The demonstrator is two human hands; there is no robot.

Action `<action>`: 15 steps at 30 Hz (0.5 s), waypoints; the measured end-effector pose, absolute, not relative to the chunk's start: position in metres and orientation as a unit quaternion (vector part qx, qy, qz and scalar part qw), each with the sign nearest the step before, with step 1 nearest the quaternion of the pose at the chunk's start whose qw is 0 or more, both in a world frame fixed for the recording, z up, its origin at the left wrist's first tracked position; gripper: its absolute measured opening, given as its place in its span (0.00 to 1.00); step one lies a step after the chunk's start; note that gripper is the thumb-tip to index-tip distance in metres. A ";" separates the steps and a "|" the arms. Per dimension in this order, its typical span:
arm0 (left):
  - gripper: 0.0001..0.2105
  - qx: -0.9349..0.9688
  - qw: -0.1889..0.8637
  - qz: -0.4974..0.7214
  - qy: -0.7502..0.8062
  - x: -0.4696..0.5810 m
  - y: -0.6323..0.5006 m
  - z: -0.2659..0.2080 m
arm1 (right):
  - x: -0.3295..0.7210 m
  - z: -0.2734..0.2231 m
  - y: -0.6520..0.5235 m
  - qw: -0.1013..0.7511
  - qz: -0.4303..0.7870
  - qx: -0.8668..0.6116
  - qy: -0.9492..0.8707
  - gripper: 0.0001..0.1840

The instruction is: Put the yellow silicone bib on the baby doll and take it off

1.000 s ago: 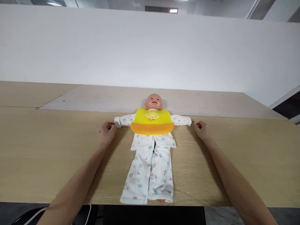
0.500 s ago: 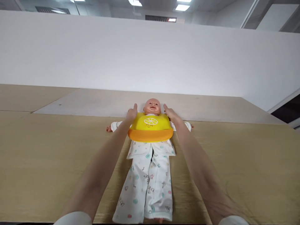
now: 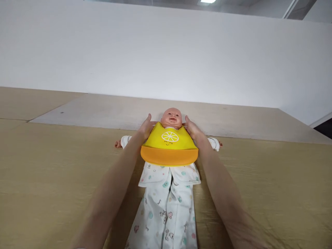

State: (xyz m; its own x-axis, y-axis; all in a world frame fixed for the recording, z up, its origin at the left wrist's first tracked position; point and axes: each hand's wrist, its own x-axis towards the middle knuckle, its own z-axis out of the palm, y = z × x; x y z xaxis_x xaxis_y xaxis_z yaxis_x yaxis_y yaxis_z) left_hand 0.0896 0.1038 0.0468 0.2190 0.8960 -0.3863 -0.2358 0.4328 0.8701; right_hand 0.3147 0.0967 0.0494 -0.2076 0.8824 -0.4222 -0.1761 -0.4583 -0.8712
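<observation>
A baby doll (image 3: 171, 117) lies on its back with its arms spread sideways, dressed in white printed pyjamas (image 3: 168, 204). Over its chest is a yellow bib (image 3: 169, 136) with a lemon-slice print and an orange catch pocket (image 3: 169, 157) along the bottom. My left hand (image 3: 147, 126) is beside the doll's neck at the bib's upper left edge, thumb raised and fingers stretched toward the neck. On the opposite side, my right hand (image 3: 192, 128) has the same pose, its thumb up and apart. The fingertips of both hands are partly hidden near the bib's neck straps.
The doll lies on a wood-coloured table (image 3: 259, 180), with a paler board strip (image 3: 116, 107) behind its head. A white partition (image 3: 166, 52) rises at the back. At the far right edge there is a dark opening (image 3: 325, 128).
The view has tilted down and come closer to the doll. Both my hands have moved in toward the doll's neck, with fingers now at the bib's upper edges.
</observation>
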 end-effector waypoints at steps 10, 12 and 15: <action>0.36 0.361 0.705 0.434 0.430 0.089 0.101 0.051 | 0.311 0.063 0.086 0.463 0.672 -0.475 -0.330 0.27; 0.35 0.362 0.696 0.452 0.425 0.089 0.100 0.052 | 0.312 0.063 0.086 0.479 0.661 -0.472 -0.333 0.25; 0.34 0.355 0.688 0.474 0.420 0.089 0.098 0.055 | 0.316 0.056 0.095 0.495 0.641 -0.483 -0.333 0.22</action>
